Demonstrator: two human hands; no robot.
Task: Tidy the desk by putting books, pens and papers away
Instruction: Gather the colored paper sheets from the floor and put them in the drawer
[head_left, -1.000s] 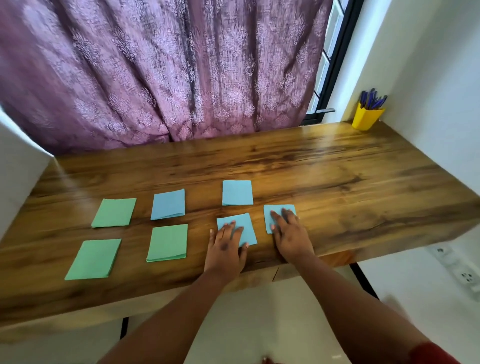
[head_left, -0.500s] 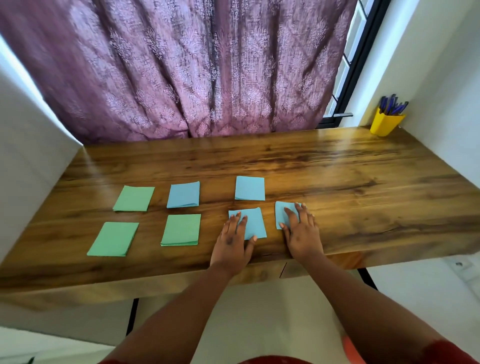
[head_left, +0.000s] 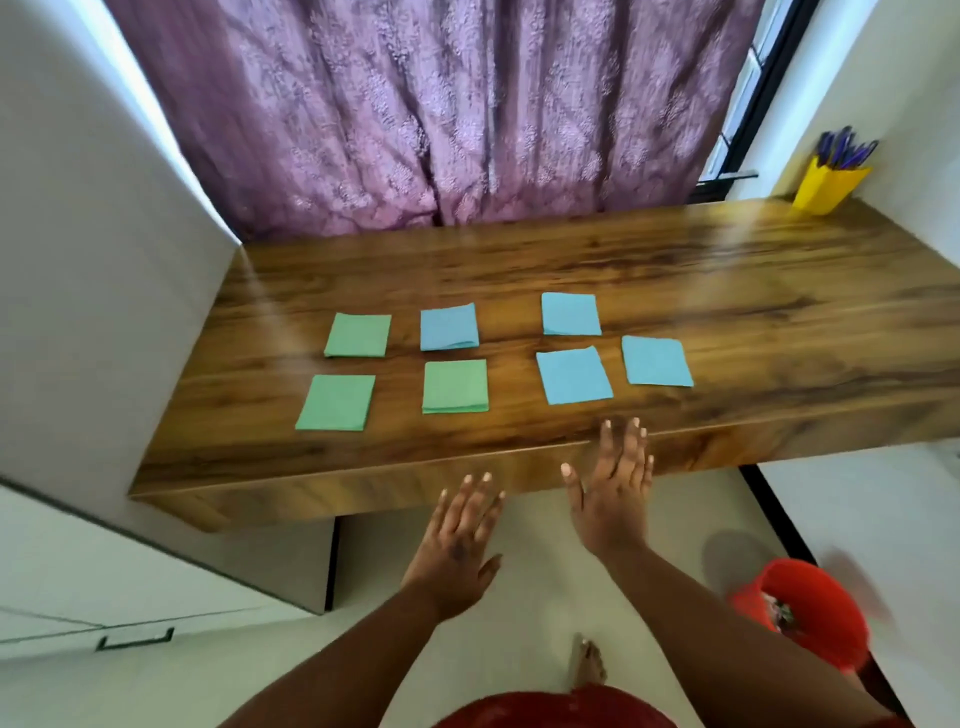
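Observation:
Several folded papers lie flat on the wooden desk (head_left: 727, 291). Three are green (head_left: 358, 335) (head_left: 336, 402) (head_left: 455, 386), and the others are blue (head_left: 449, 327) (head_left: 571, 313) (head_left: 574, 375) (head_left: 656, 361). My left hand (head_left: 457, 540) hovers off the desk in front of its front edge, fingers spread, holding nothing. My right hand (head_left: 615, 483) is also spread flat with its fingertips over the desk's front edge, just short of the two nearest blue papers.
A yellow pen holder (head_left: 826, 184) with several blue pens stands at the desk's far right corner. A purple curtain (head_left: 441, 114) hangs behind the desk. A white cabinet (head_left: 93, 312) stands on the left, and a red bucket (head_left: 810, 608) sits on the floor at right.
Both hands have lifted off the two nearest blue papers and drawn back past the desk's front edge. The camera has pulled back and shifted, showing the floor and bucket.

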